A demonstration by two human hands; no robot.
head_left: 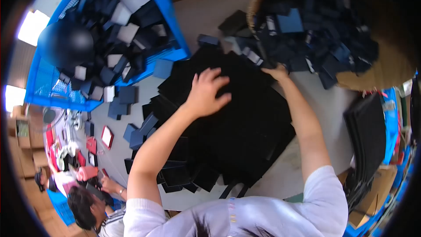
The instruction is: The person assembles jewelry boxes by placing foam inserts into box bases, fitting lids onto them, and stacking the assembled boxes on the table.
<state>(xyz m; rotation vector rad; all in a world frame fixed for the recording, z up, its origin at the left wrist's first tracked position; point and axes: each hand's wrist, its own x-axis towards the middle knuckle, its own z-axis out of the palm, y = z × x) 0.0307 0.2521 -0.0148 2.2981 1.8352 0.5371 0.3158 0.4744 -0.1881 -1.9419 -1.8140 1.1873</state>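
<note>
Left hand (208, 92) — fingers spread over black sheet pile (245, 127) | right hand (277, 73) — nearer cardboard carton (390, 68), just beyond | right grip unclear

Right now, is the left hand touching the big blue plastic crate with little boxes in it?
Apart. The head view shows black sheets in the gap between the left hand and the blue plastic crate.
</note>
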